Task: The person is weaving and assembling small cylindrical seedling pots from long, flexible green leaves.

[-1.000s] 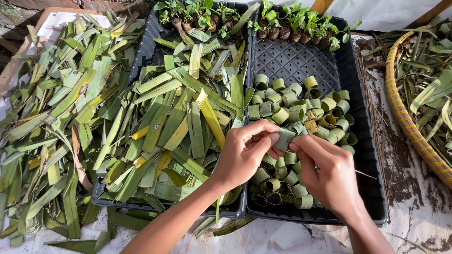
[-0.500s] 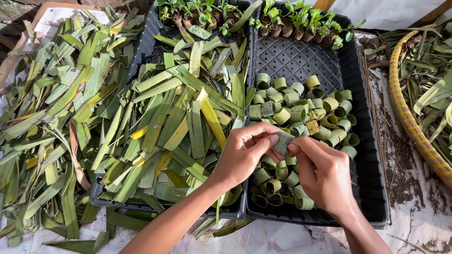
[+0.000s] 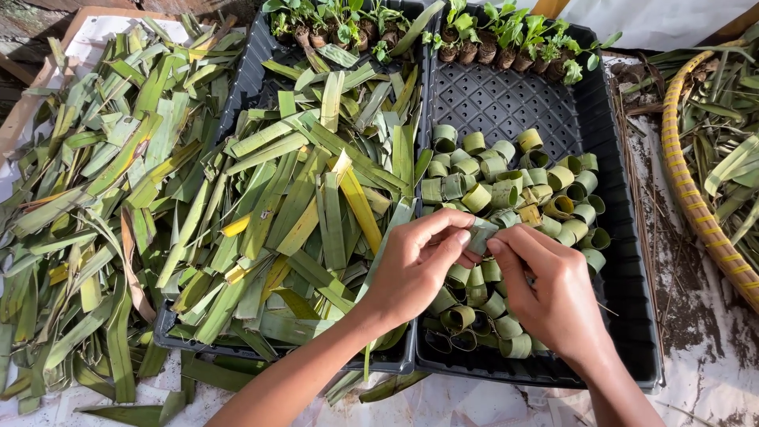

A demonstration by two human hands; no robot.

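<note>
The left hand [image 3: 415, 265] and right hand [image 3: 553, 292] pinch a short pale-green leaf strip [image 3: 481, 236] between fingertips, above the black plastic tray [image 3: 632, 261] of rolled leaf rings [image 3: 506, 190]. It looks light, pliable and springy; best gripped at its ends.

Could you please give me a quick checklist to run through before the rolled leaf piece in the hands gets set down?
1. Both hands on the piece: left hand and right hand pinch the leaf strip between fingertips. Ok.
2. Roll fully closed: hidden by the fingers. Cannot tell.
3. Room in the right tray: bare mesh floor shows behind the rolled leaf rings. Ok.
4. Supply of flat leaf strips in the left tray: plenty. Ok.
5. Seedlings at the far edge are apart from the rings. Ok.
</note>
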